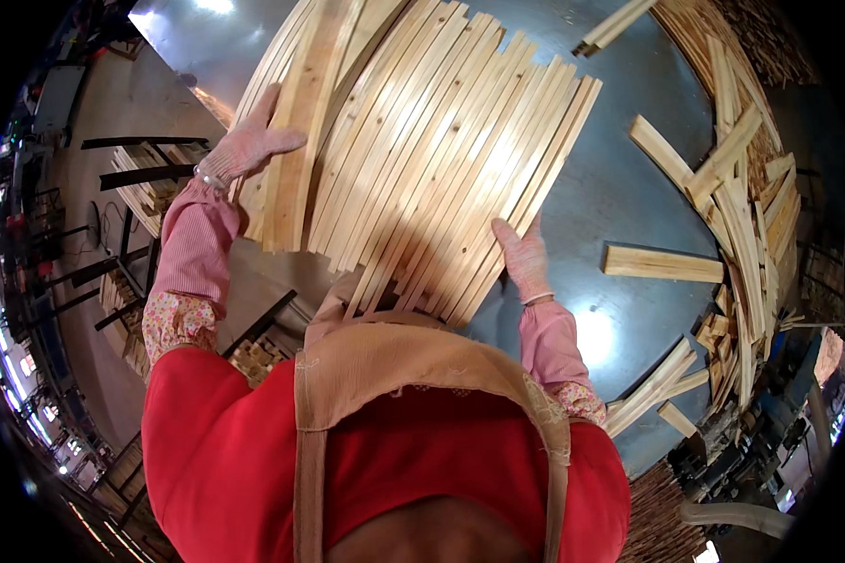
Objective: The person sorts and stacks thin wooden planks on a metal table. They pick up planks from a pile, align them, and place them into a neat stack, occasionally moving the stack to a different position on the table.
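A wide row of pale wooden strips lies side by side in front of me, with uneven ends. On its left, a broader wooden board rests over other strips. My left hand, in a pale pink glove, grips the left side, its thumb across the board. Low on the right edge, my right hand clasps the outermost strips between thumb and fingers; part of its fingers is hidden. The near ends of the row reach my tan apron.
The strips are over a grey metal tabletop. A short board lies right of my right hand, and a heap of loose wood pieces lines the right rim. Racks holding wood stand lower at left.
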